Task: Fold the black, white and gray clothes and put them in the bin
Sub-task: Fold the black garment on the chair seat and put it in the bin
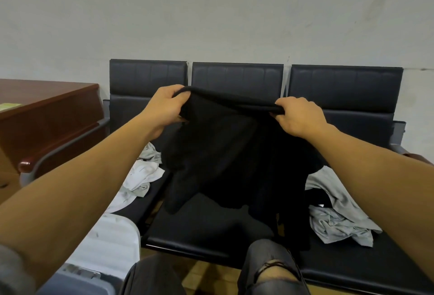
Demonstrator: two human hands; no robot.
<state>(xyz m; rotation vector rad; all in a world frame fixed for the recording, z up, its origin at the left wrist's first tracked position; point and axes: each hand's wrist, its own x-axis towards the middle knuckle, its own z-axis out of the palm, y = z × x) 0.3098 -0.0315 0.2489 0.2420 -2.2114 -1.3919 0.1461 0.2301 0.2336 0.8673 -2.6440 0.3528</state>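
Both hands, left hand (pixel 165 104) and right hand (pixel 297 116), grip the black shirt (pixel 225 161) above the bench (pixel 211 226), likely spreading it for folding.

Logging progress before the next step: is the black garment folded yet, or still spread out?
Not folded. The left hand and right hand grip the black garment by its top edge; it hangs loose above the bench seat.

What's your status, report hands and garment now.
Both hands, left and right, grip black garment, held above the bench. White clothes left, gray clothes right. Nothing blocking.
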